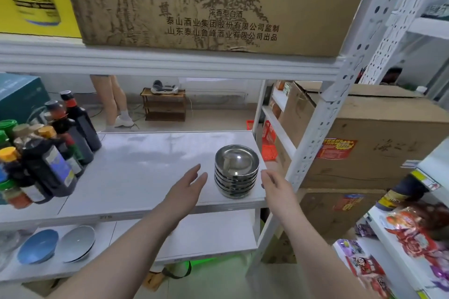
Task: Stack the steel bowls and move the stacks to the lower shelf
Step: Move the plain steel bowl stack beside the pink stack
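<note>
A stack of several steel bowls (236, 170) stands on the middle shelf (136, 177), close to its front right corner. My left hand (187, 187) is open just to the left of the stack, fingers stretched toward it, not touching. My right hand (274, 184) is open just to the right of the stack, off the shelf's right edge, a small gap from the bowls. The lower shelf (209, 233) runs underneath, bare white on its right half.
Dark sauce bottles and jars (48, 153) crowd the middle shelf's left end. A blue bowl (38, 246) and a grey bowl (77, 243) lie on the lower shelf at left. A white perforated upright (323, 114) stands right of the stack. Snack packets (413, 233) fill the rack at right.
</note>
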